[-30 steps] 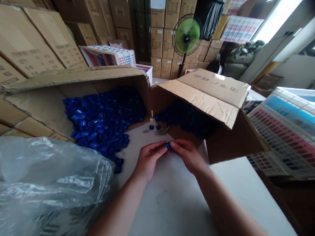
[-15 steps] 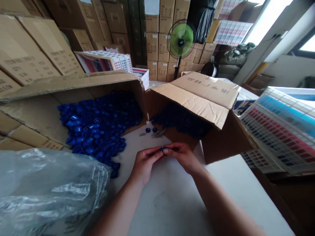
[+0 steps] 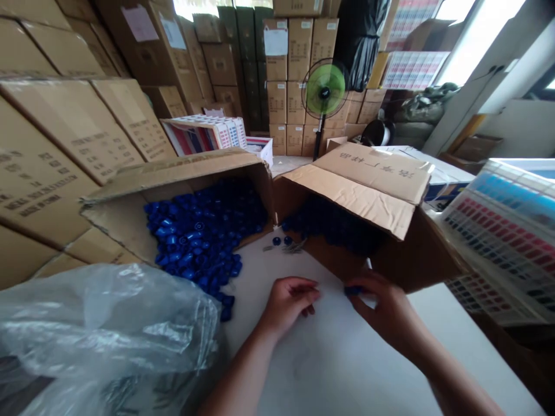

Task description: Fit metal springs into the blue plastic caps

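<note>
Glossy on the small rounded blue plastic pieces, left of centre; wrinkled and shiny over the clear plastic bag, lower left; matt, rough-edged on the open brown cardboard box, mid-left; smooth across the white bench, lower centre.

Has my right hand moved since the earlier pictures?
Yes, your right hand has moved rightward, now overlapping the lower edge of the right carton in view.

Dim indoor light, daylight blown out at the upper-right window, deep shadow inside the right-hand carton, glare on the plastic bag, soft blur, stretched edges
</note>
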{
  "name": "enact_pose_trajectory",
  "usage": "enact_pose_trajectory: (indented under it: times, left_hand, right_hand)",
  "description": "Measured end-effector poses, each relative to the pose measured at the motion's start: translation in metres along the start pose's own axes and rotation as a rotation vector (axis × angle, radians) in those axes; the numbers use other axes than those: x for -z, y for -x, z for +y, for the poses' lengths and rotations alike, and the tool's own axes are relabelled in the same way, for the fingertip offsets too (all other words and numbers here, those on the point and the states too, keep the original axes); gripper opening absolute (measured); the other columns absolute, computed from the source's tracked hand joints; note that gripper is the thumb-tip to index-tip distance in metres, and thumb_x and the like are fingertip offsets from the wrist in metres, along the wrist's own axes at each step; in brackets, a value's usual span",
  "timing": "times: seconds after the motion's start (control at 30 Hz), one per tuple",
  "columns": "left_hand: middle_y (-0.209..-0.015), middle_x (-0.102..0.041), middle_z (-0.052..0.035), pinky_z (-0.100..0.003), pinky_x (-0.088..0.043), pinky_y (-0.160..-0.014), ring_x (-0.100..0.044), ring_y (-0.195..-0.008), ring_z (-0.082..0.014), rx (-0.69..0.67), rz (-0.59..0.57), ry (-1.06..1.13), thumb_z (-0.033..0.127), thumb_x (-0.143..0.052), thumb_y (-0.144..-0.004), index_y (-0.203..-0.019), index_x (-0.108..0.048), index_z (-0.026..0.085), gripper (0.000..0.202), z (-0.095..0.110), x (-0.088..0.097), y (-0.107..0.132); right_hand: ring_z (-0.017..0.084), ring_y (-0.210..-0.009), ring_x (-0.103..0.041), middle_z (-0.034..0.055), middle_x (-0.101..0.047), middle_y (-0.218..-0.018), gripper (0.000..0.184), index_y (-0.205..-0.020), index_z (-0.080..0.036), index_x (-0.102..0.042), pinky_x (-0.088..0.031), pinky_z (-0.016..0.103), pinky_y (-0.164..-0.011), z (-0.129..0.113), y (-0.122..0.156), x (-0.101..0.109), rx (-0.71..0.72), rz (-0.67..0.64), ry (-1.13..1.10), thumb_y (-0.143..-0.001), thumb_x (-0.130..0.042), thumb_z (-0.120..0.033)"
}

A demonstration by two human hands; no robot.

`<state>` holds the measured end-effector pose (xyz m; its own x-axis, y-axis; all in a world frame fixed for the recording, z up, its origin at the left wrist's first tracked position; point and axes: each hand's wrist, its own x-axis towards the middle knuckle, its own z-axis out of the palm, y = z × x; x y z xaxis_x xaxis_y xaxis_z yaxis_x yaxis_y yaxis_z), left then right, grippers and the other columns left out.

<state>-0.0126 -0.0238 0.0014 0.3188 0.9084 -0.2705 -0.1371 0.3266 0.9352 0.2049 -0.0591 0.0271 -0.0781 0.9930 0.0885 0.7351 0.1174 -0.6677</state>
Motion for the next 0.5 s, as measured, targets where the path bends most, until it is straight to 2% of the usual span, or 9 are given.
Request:
enact_pose_trajectory:
  times: [0.1,0.2,0.3,0.4,0.5]
  left_hand:
    - [-0.062,-0.065,-0.0038,-0.018,-0.037,-0.043,-0.05,-0.044,-0.0058,0.033,-0.072,-0.133,0.042,-0.081,-0.062,-0.085,-0.072,0.011,0.04,-0.003,-0.004,0.001]
    - [-0.069,-0.068,-0.0053,-0.018,-0.038,-0.044,-0.049,-0.046,-0.0048,0.035,-0.087,-0.119,0.043,-0.079,-0.065,-0.087,-0.073,0.011,0.039,-0.002,-0.004,0.002]
    - [-0.073,-0.069,-0.007,-0.018,-0.04,-0.046,-0.051,-0.052,-0.0066,0.02,-0.088,-0.118,0.044,-0.077,-0.067,-0.088,-0.073,0.012,0.039,-0.002,-0.005,0.003]
    - [-0.074,-0.069,-0.0075,-0.019,-0.041,-0.047,-0.055,-0.06,-0.0098,0.009,-0.092,-0.16,0.047,-0.075,-0.067,-0.089,-0.073,0.013,0.041,-0.003,-0.005,0.004]
    - [-0.068,-0.066,-0.0054,-0.019,-0.038,-0.047,-0.053,-0.056,-0.0088,-0.005,-0.081,-0.211,0.049,-0.072,-0.069,-0.083,-0.072,0.013,0.038,-0.005,-0.005,0.004]
  right_hand:
    - [0.006,-0.084,-0.057,0.004,-0.057,-0.105,0.029,-0.099,-0.02,-0.068,-0.048,0.014,-0.075,0.038,0.039,0.004,0.06,0.045,0.29,-0.085,-0.048,-0.036]
    - [0.005,-0.079,-0.057,0.0046,-0.056,-0.105,0.032,-0.1,-0.02,-0.066,-0.047,0.015,-0.069,0.073,0.073,0.01,0.055,0.072,0.48,-0.087,-0.047,-0.043]
    - [0.006,-0.077,-0.058,0.0031,-0.057,-0.108,0.039,-0.102,-0.022,-0.064,-0.045,0.016,-0.064,0.097,0.089,0.026,-0.007,0.179,0.626,-0.089,-0.043,-0.051]
    - [0.01,-0.082,-0.059,0.0019,-0.056,-0.112,0.047,-0.108,-0.025,-0.063,-0.045,0.018,-0.062,0.095,0.092,0.04,-0.04,0.277,0.745,-0.087,-0.041,-0.06]
    - [0.009,-0.077,-0.057,0.0009,-0.057,-0.111,0.052,-0.108,-0.027,-0.064,-0.041,0.016,-0.055,0.063,0.087,0.037,0.014,0.316,0.709,-0.084,-0.043,-0.067]
